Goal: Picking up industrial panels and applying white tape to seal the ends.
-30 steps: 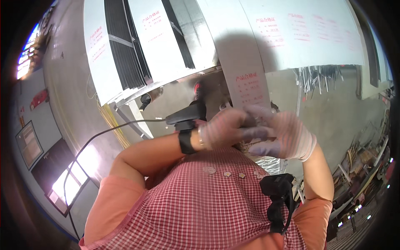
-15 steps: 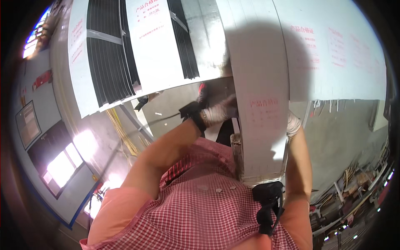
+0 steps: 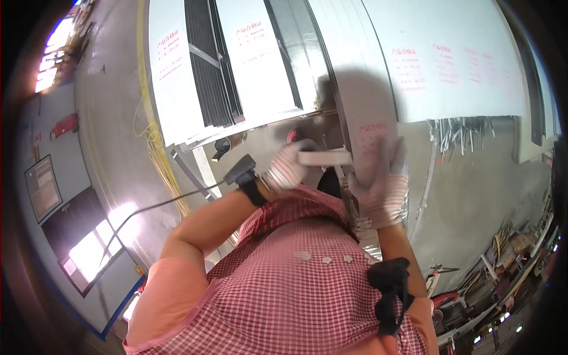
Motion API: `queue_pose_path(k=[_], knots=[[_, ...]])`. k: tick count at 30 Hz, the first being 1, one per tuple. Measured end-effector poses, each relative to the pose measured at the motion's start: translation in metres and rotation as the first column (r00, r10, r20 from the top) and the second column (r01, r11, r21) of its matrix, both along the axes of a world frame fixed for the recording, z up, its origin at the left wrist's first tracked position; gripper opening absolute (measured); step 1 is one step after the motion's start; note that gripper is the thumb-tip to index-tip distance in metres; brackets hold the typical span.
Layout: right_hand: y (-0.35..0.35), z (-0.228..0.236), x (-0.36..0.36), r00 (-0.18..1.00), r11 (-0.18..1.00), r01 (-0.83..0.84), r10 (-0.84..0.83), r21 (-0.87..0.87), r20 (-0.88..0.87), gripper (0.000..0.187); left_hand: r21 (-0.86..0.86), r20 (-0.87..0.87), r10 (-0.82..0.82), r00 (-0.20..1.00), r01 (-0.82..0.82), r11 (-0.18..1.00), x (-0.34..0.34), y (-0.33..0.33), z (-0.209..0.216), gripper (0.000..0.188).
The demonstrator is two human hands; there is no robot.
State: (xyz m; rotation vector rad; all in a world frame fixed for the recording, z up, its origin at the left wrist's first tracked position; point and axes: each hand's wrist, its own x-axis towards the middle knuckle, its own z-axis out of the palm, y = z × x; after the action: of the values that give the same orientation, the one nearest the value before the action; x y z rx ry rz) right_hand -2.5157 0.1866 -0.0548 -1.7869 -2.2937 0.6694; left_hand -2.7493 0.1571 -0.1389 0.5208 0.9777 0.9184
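Note:
A long bundle wrapped in white [image 3: 365, 112], with a red-printed label, runs from the top of the view down to my chest. My right hand [image 3: 383, 190], in a striped work glove, lies against its lower end with the fingers up along the wrapping. My left hand [image 3: 285, 170], also gloved, grips a short flat white piece [image 3: 324, 157] that reaches across to the bundle. A black device [image 3: 241, 173] with a cable sits on my left wrist. The picture is blurred around both hands.
More white-wrapped bundles [image 3: 260, 65] and dark profiles [image 3: 208, 71] lie stacked on a rack at the top. Yellow cable [image 3: 155, 148] loops on the grey floor at the left. A black strap [image 3: 390, 293] hangs on my checked apron. Clutter lines the lower right.
My hands were together in front of my chest a second ago. They have since gone to the long bundle, right hand against it, left hand now holding the white piece beside it.

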Motion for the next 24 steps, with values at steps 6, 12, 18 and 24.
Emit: queue_pose_path(k=[6,12,18,24], knots=[[0.041,0.07,-0.005,0.933,0.979,-0.201,0.189,-0.01,-0.306,0.054,0.308,-0.781,-0.023,0.625,0.416,0.855,0.06,0.027,0.062,0.031],[0.064,0.073,0.036,0.844,0.818,-0.354,0.071,-0.453,-0.532,0.028,0.137,-0.801,-0.204,0.562,0.505,0.852,0.053,0.033,0.07,0.042],[0.066,-0.061,0.087,0.992,0.898,0.069,-0.015,-0.434,0.125,0.027,0.272,-0.748,-0.112,0.654,0.457,0.847,0.063,0.04,0.065,0.041],[0.075,0.017,0.056,0.97,0.714,0.14,-0.239,-0.686,-0.052,0.054,0.0,-0.513,-0.007,0.859,0.008,1.0,0.036,0.071,0.034,0.051]])
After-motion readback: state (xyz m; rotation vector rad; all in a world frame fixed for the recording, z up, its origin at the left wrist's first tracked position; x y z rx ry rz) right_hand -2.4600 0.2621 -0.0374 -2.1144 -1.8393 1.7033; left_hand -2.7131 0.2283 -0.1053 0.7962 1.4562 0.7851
